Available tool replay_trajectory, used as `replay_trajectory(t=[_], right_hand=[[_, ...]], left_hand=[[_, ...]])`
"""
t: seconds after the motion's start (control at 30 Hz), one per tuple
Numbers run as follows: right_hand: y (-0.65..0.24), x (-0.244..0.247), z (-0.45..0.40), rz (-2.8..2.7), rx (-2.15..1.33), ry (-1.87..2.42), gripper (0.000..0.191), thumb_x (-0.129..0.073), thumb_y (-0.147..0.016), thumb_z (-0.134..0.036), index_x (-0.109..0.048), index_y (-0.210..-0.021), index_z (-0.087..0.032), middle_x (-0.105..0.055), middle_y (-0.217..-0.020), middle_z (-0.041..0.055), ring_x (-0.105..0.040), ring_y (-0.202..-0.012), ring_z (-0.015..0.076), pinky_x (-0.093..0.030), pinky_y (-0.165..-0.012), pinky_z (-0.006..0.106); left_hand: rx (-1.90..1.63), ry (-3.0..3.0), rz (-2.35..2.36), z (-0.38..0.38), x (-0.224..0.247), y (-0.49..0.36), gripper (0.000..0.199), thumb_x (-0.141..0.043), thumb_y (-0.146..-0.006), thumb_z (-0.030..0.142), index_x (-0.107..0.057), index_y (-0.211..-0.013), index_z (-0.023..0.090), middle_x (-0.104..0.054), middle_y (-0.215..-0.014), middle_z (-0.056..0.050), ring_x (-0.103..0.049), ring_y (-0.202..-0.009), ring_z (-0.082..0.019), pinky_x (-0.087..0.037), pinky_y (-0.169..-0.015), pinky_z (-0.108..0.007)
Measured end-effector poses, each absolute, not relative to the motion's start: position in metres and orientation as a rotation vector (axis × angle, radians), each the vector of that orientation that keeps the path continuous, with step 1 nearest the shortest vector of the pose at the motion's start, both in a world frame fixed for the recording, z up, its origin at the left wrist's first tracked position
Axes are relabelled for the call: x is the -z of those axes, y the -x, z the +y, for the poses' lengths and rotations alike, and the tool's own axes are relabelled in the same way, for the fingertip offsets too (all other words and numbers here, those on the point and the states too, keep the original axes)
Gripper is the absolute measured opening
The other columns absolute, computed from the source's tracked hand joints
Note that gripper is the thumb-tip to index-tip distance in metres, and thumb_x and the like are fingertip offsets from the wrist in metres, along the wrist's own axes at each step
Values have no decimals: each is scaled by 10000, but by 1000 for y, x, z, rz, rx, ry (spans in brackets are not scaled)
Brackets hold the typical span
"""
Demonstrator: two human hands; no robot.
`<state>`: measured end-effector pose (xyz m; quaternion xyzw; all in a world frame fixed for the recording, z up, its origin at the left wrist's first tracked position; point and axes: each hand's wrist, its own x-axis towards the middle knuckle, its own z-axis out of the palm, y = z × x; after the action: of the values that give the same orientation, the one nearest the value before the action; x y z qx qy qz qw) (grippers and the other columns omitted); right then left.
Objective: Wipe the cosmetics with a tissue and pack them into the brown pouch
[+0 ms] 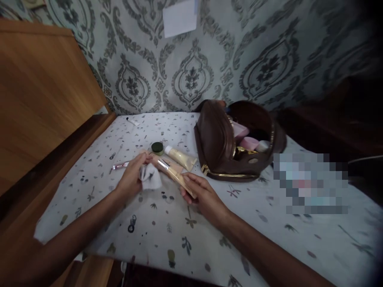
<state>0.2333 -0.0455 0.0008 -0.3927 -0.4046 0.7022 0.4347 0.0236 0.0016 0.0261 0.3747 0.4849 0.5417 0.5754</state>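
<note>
My right hand grips the lower end of a slim beige cosmetic tube with a shiny silver band. Bunched in my left hand is a white cloth with dark marks. The fingertips of that hand are at the tube's far end; whether they touch it I cannot tell. Just beyond the hands lie a small jar with a dark green lid and a pale yellow squeeze tube with a white cap. A small pink-and-white packet is left of my left hand.
A brown leather bag stands unzipped at the right, with pink and gold items inside. A small white tube lies near the wall. A blurred patch covers something on the right. Wooden furniture borders the patterned tablecloth on the left.
</note>
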Motion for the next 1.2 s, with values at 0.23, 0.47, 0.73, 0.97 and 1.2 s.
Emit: replay_trajectory(t=[0.23,0.47,0.73,0.97,1.2], right_hand=[[-233,4,-43,-957,-1733,837,483,-742,-761,-585,-580,-1031,-218,-655,-746,-10,-506,-533,88,-239,-432,187],[-234,12,-43,-1335,-1456,833,442,-614,-888,-596,-571,-1123,-224,-617,-742,-21,-581,-588,119,-384,-484,220],[-232,14,-49,-1414,-1368,836,295,-531,-961,-506,-512,-1104,-248,-587,-768,-27,-606,-649,141,-515,-629,285],[-233,5,-52,-1587,-1118,1019,196,-469,-969,-334,-559,-851,-208,-575,-753,-8,-545,-687,135,-441,-633,251],[-237,4,-52,-1497,-1106,929,391,-650,-849,-224,-554,-1228,-216,-639,-1006,19,-607,-836,132,-481,-670,221]], left_hand=[[-1305,-852,946,0,-41,-47,248,-813,-643,187,-687,-854,153,-681,-887,-15,-630,-830,-136,-498,-766,-237],[-1277,-932,910,-11,-38,-85,366,-868,-673,399,-683,-890,171,-659,-839,10,-628,-813,-130,-491,-768,-242],[-1195,-957,924,-18,-36,-99,422,-827,-678,515,-687,-883,174,-702,-799,-16,-645,-773,-170,-517,-729,-278],[-1054,-1420,1024,-18,-52,-79,338,-782,-756,456,-712,-954,190,-723,-889,-32,-638,-799,-183,-506,-717,-240],[-483,-2371,1061,-3,-52,-22,389,-652,-873,441,-699,-1231,296,-728,-1220,-53,-675,-1069,-297,-530,-895,-314]])
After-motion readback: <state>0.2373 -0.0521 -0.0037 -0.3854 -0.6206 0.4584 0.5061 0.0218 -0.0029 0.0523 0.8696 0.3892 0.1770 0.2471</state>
